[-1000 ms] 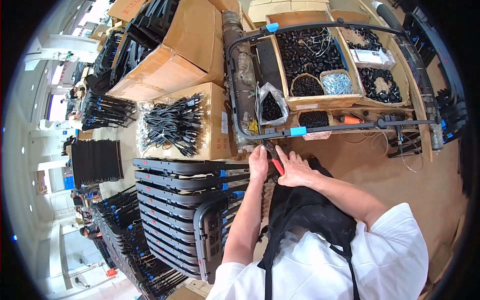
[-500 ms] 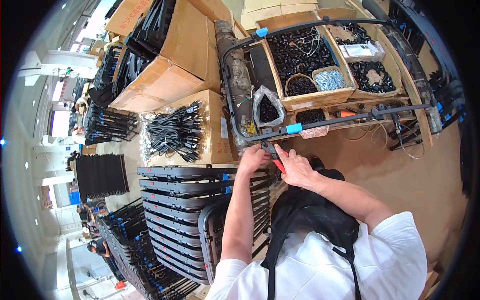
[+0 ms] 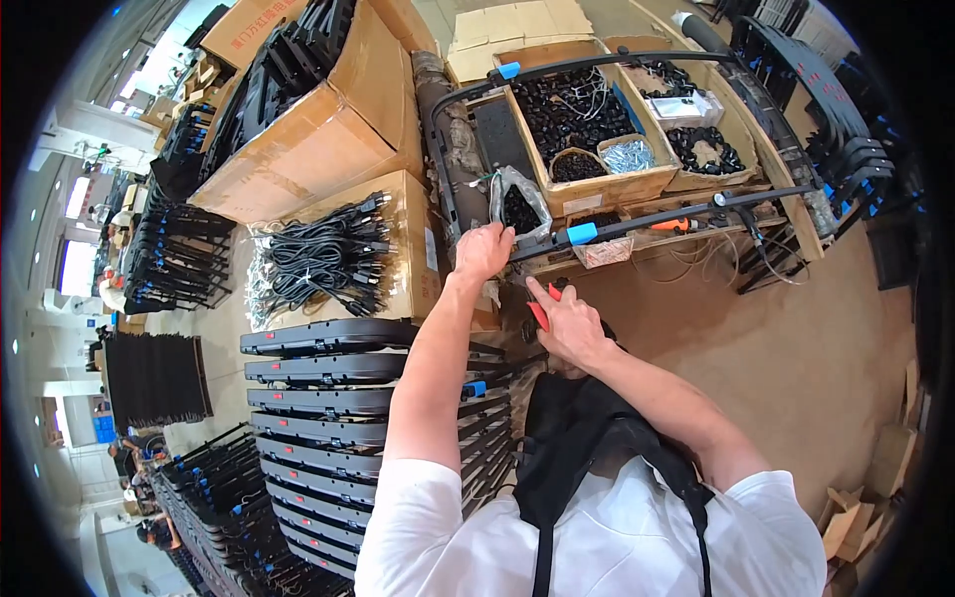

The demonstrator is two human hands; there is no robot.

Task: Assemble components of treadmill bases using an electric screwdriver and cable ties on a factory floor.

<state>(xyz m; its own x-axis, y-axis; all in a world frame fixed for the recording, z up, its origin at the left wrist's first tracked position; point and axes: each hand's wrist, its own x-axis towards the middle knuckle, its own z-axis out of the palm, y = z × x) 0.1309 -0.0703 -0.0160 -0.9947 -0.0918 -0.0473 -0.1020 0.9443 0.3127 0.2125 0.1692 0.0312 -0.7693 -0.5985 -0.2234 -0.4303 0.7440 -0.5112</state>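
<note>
A black tubular frame [image 3: 652, 221] with blue clips lies over the bench. My left hand [image 3: 483, 251] is closed round its near left corner. Below that corner, my right hand [image 3: 575, 326] grips red-handled pliers [image 3: 539, 314], held apart from the frame. The pliers' jaws are small and hard to make out. Just beyond my left hand stands a clear plastic bag [image 3: 520, 204] of small black parts. Inside the frame's outline is a wooden box [image 3: 593, 203] with black fittings and a small tub of silver screws [image 3: 628, 155].
To my left, flat black panels [image 3: 328, 373] are stacked beside a carton [image 3: 410, 249] topped with bundled black cables [image 3: 323, 261]. A larger carton [image 3: 298, 159] of black parts stands behind. An orange-handled tool [image 3: 676, 225] lies at the bench's near edge. More frames [image 3: 831, 109] stand far right.
My left hand has left the pliers' jaws and moved up onto the frame's corner. My right hand has drawn the pliers back from the tube. The whole view has shifted slightly.
</note>
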